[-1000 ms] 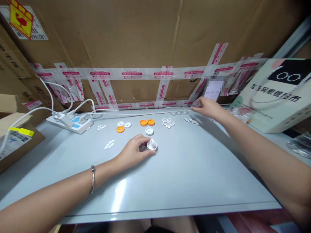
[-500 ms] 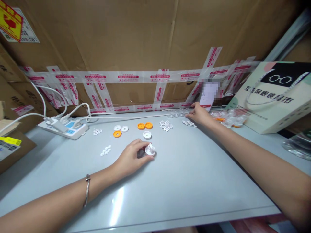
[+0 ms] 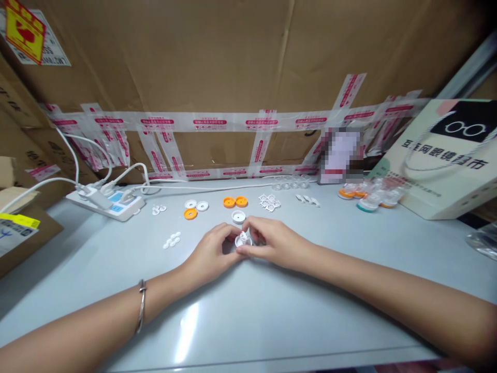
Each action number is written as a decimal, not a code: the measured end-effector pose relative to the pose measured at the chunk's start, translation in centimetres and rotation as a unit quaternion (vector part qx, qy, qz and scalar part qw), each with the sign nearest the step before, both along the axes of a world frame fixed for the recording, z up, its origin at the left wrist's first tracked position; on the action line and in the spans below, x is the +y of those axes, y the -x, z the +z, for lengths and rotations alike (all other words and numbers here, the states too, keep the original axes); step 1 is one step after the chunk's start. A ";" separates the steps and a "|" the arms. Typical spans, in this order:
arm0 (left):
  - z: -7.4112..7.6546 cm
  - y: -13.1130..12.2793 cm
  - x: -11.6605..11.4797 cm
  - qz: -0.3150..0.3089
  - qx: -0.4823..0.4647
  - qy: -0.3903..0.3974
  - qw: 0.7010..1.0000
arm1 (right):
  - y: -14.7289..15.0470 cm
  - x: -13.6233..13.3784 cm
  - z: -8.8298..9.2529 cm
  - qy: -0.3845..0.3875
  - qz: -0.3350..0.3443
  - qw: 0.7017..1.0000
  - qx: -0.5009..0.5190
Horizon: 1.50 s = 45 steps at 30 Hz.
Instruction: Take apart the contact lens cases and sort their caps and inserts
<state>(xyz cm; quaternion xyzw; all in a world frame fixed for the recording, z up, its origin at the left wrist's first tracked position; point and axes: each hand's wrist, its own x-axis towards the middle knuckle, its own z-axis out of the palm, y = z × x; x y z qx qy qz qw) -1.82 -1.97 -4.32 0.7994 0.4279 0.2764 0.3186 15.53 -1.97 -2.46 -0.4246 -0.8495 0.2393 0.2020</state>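
Near the middle of the table, my left hand (image 3: 213, 247) grips the rim of a small round white plastic cup (image 3: 238, 243) from the left, thumb in front and fingers behind. A small upright white part (image 3: 244, 237) stands inside it. My right hand (image 3: 276, 241) closes in from the right, its thumb and fingertips pinched around that small part and close to the cup's rim. The fingers partly cover both pieces. Just behind lies another white round cup (image 3: 238, 217). Two orange rings (image 3: 235, 202) sit farther back.
Farther back are lattice-like white pieces (image 3: 269, 202), curved white pieces (image 3: 308, 200) and clear domes (image 3: 291, 182). White discs (image 3: 171, 240) lie at left, near a power strip (image 3: 104, 202). A phone (image 3: 339, 155), capped clear items (image 3: 368, 201) and a paper bag (image 3: 435, 155) stand right.
My right hand has come from the far right, beside the curved white pieces and the phone, to the white cup at the middle. My left hand has stayed on the cup.
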 end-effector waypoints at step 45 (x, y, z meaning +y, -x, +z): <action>0.8 0.5 -0.9 0.009 -0.075 -0.079 0.994 | 0.4 -0.5 1.2 0.118 -0.026 0.885 0.449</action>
